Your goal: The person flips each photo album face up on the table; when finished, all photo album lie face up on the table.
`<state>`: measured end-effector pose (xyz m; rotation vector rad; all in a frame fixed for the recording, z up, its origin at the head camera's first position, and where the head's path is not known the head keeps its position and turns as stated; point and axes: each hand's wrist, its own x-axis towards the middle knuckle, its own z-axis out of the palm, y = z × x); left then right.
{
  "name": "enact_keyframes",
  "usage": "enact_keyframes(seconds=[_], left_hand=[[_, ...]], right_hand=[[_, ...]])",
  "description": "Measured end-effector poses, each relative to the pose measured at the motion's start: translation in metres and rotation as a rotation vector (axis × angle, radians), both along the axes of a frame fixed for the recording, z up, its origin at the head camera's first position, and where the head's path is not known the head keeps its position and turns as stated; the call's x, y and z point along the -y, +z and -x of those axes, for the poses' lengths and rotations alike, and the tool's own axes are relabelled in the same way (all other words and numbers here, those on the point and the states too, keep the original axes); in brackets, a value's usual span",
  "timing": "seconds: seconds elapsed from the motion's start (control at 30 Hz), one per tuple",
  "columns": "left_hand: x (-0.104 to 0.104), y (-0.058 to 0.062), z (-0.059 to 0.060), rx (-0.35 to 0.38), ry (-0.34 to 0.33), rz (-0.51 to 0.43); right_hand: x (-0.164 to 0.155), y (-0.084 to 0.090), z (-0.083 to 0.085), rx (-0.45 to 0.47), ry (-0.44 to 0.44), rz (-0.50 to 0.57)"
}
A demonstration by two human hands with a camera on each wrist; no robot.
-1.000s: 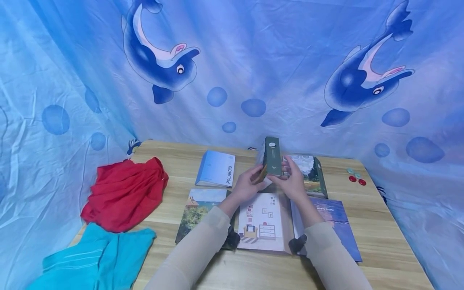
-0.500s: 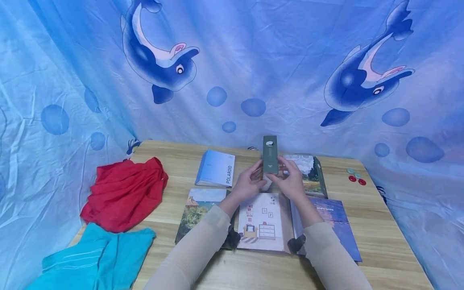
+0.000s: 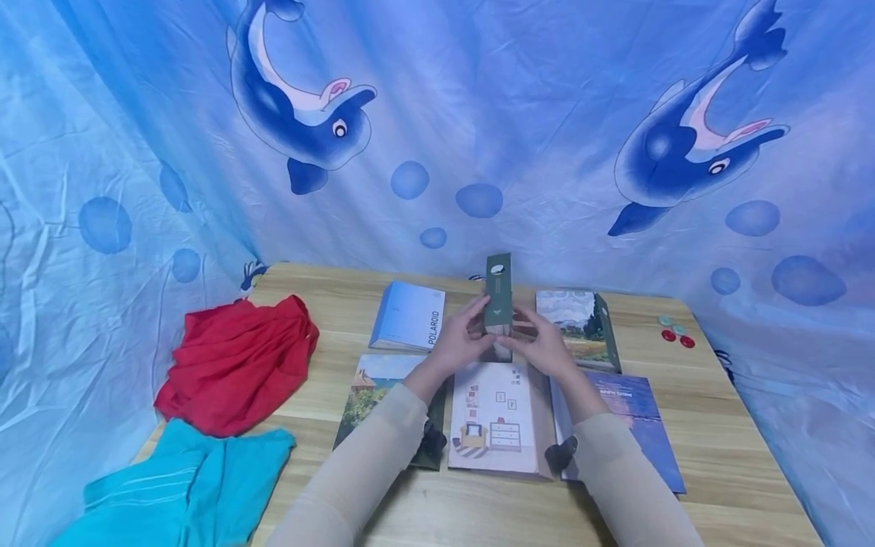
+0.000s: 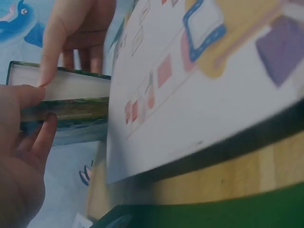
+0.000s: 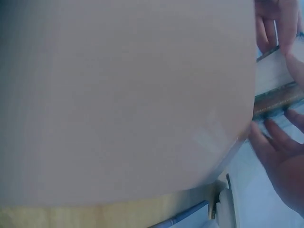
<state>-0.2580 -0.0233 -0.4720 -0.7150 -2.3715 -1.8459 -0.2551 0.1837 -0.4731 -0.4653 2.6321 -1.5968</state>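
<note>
Both hands hold a dark green book (image 3: 498, 292) upright above the middle of the wooden table (image 3: 328, 292), its spine toward me. My left hand (image 3: 459, 342) grips its left side and my right hand (image 3: 543, 347) its right side, fingers curled round the lower half. In the left wrist view the thumb and fingers of my left hand (image 4: 21, 142) pinch the green book (image 4: 64, 102) at its page edge, with fingers of my right hand (image 4: 71, 33) on its far side. A pale book cover (image 5: 123, 99) fills most of the right wrist view, with the held book (image 5: 278, 90) at the right edge.
Under the hands lies a white book with a room drawing (image 3: 494, 416). Around it lie a landscape book (image 3: 372, 395), a blue POLAROID book (image 3: 410, 317), a painting-cover book (image 3: 579, 327) and a purple-blue book (image 3: 629, 422). Red cloth (image 3: 232, 365) and teal cloth (image 3: 184, 486) lie left; small discs (image 3: 677, 334) right.
The green book has turned so its narrow spine faces me and has shifted slightly left. Both hands kept their grip and moved left with it.
</note>
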Motion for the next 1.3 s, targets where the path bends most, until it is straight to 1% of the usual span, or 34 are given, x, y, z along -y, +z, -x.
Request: enact_keyframes(seconds=[0.17,0.3,0.47,0.6,0.73,0.83,0.93,1.03,1.3], left_hand=[[0.005,0.001,0.002,0.021,0.008,0.013],[0.011,-0.002,0.002,0.045,0.024,-0.001],[0.018,-0.009,0.003,0.110,0.056,-0.038],[0.020,-0.012,0.003,0.143,0.063,-0.017],[0.020,-0.011,0.003,0.106,0.085,0.042],[0.019,-0.010,0.005,0.054,0.105,0.096],[0.019,-0.011,0.006,0.034,0.117,0.134],[0.021,-0.012,0.005,0.037,0.135,0.172],[0.025,-0.015,0.003,0.083,0.186,0.228]], right_hand=[[-0.003,-0.002,0.002,0.088,0.048,-0.093],[-0.003,-0.005,0.003,0.120,0.068,-0.150],[-0.005,-0.004,0.003,0.121,0.034,-0.232],[-0.006,-0.003,0.002,0.125,0.008,-0.292],[-0.004,-0.001,0.002,0.128,-0.003,-0.315],[-0.002,0.001,0.002,0.136,-0.016,-0.325],[-0.002,0.001,0.002,0.131,-0.019,-0.336],[-0.004,-0.001,0.003,0.126,-0.018,-0.344],[-0.009,-0.002,0.004,0.138,-0.030,-0.359]])
